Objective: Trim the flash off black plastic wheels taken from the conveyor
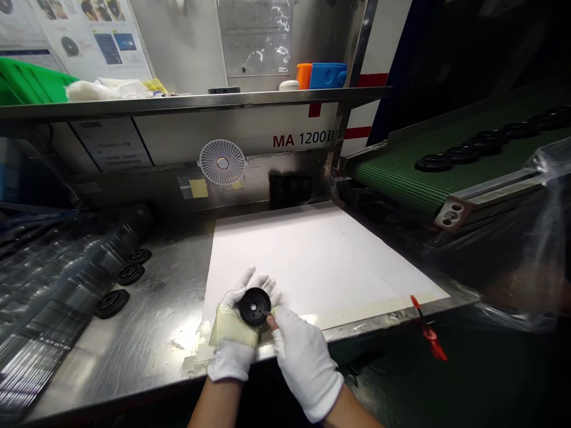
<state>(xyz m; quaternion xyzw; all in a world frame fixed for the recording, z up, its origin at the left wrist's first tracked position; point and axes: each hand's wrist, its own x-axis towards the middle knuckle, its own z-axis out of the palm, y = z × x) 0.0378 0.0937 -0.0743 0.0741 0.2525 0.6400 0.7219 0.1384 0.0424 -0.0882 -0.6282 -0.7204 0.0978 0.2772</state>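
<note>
A round black ridged disc (250,309) with a small centre hole rests in my left hand (236,333), which wears a white glove with a pale yellow band around the palm. The thumb lies along the disc's side, while the fingers stretch out behind it. My right hand (303,353), also in a white glove with a bare fingertip showing, is closed at the disc's lower right. A thin tip pokes from its fingers onto the disc's face; what it belongs to is hidden. Both hands are over the front left edge of a white sheet (307,255).
Several black discs (131,274) lie left, beside stacked clear plastic trays (66,285). A green conveyor belt (401,178) carries more discs at right. A red-handled tool (430,336) hangs at the table's front edge. A shelf (187,102) and a small fan (222,161) are behind.
</note>
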